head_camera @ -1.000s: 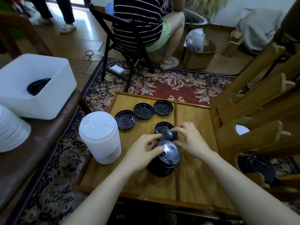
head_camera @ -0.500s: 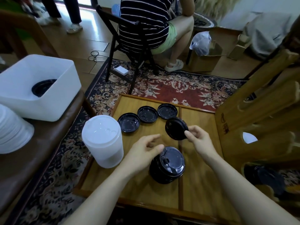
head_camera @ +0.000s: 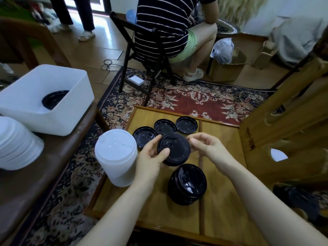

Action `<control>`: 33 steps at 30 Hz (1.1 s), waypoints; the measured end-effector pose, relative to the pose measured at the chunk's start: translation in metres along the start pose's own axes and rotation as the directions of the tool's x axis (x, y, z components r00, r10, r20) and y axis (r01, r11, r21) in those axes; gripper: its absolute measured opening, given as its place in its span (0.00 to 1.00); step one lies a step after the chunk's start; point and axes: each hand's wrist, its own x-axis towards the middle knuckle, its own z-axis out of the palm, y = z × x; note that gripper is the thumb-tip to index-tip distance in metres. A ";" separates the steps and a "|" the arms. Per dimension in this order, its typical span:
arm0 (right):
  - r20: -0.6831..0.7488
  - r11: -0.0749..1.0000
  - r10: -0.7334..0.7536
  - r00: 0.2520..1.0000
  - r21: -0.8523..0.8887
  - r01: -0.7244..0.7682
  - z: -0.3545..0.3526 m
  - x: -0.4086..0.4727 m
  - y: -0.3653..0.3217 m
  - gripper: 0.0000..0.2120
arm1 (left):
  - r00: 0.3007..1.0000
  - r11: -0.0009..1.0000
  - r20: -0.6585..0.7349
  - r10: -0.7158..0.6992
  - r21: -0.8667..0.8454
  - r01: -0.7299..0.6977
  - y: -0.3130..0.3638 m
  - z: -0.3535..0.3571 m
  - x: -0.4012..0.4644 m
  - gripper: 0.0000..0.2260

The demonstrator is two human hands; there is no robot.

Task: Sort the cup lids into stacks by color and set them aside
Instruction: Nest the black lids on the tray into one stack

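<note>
Round black plastic cup lid (head_camera: 174, 149) is held up above the wooden tray table (head_camera: 221, 178), tilted toward the camera. Left hand (head_camera: 150, 157) grips its left rim, thumb on the face. Right hand (head_camera: 206, 145) sits just beside the right rim, fingers loosely curled; contact unclear. Below it, a stack of black lids (head_camera: 187, 184). Tall white lid stack (head_camera: 116, 157) at left. Three single black lids (head_camera: 166, 129) lie in a row behind.

Lid stack (head_camera: 187, 184) on table (head_camera: 221, 201) w/ 3 lids (head_camera: 165, 128) behind, taller stack (head_camera: 116, 158) left.
</note>
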 end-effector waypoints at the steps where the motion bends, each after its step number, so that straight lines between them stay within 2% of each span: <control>1: -0.087 0.988 -0.051 0.995 -0.150 0.037 -0.002 0.011 0.005 0.07 | 1.000 0.999 -0.011 -0.027 -0.023 0.026 -0.001 -0.001 0.001 0.22; 3: -0.181 0.903 -0.171 0.968 -0.422 0.081 -0.008 0.033 0.017 0.10 | 0.997 0.996 -0.018 -0.069 -0.061 0.068 -0.003 -0.001 0.002 0.21; 6: -0.080 0.748 -0.202 0.976 -0.656 0.101 -0.016 0.066 0.032 0.20 | 0.995 0.991 0.001 -0.102 -0.089 0.102 -0.003 0.000 0.003 0.19; 7: -0.032 0.661 -0.177 0.984 -0.745 0.095 -0.017 0.075 0.037 0.22 | 0.995 0.990 0.011 -0.104 -0.098 0.105 -0.002 0.000 0.004 0.19; 9: 0.041 0.408 -0.132 0.990 -0.908 0.091 -0.019 0.088 0.045 0.26 | 0.994 0.989 0.025 -0.104 -0.104 0.106 -0.001 0.001 0.004 0.20; 11: 0.087 0.237 -0.100 0.991 -0.965 0.109 -0.018 0.095 0.052 0.27 | 0.994 0.989 0.036 -0.102 -0.107 0.106 0.000 0.001 0.004 0.19; 14: 0.096 0.092 -0.167 0.981 -0.989 0.113 -0.017 0.098 0.061 0.23 | 0.993 0.990 0.054 -0.101 -0.097 0.105 0.001 0.001 0.004 0.19; 16: 0.091 0.017 -0.259 0.962 -0.995 0.098 -0.017 0.095 0.065 0.18 | 0.994 0.991 0.053 -0.097 -0.089 0.102 0.000 0.001 0.004 0.19; 18: 0.097 0.001 -0.332 0.938 -0.995 0.103 -0.016 0.089 0.069 0.12 | 0.994 0.991 0.050 -0.093 -0.087 0.097 0.001 0.001 0.003 0.19; 20: 0.095 0.033 -0.402 0.911 -0.992 0.118 -0.017 0.081 0.069 0.06 | 0.995 0.992 0.051 -0.091 -0.087 0.095 0.002 0.002 0.002 0.19; 22: 0.066 0.116 -0.428 0.902 -0.985 0.127 -0.018 0.073 0.064 0.04 | 0.995 0.992 0.050 -0.091 -0.082 0.095 0.003 0.003 0.001 0.19; 25: -0.033 0.289 -0.487 0.873 -0.949 0.126 -0.018 0.056 0.049 0.04 | 0.994 0.992 0.042 -0.098 -0.076 0.101 0.006 0.003 0.000 0.20; 27: -0.158 0.458 -0.489 0.858 -0.883 0.098 -0.018 0.041 0.039 0.03 | 0.994 0.993 0.044 -0.097 -0.068 0.100 0.008 0.004 -0.002 0.20; 29: -0.299 0.692 -0.387 0.872 -0.719 0.060 -0.018 0.023 0.028 0.06 | 0.995 0.995 0.049 -0.088 -0.036 0.090 0.010 0.004 -0.004 0.20; 31: -0.398 0.903 -0.248 0.883 -0.424 0.063 -0.017 0.002 0.015 0.08 | 0.995 0.997 0.068 -0.073 0.011 0.072 0.012 0.005 -0.007 0.19; 33: -0.449 0.987 -0.115 0.886 -0.152 0.051 -0.016 -0.020 0.002 0.08 | 0.994 0.996 0.096 -0.054 0.077 0.046 0.013 0.006 -0.010 0.18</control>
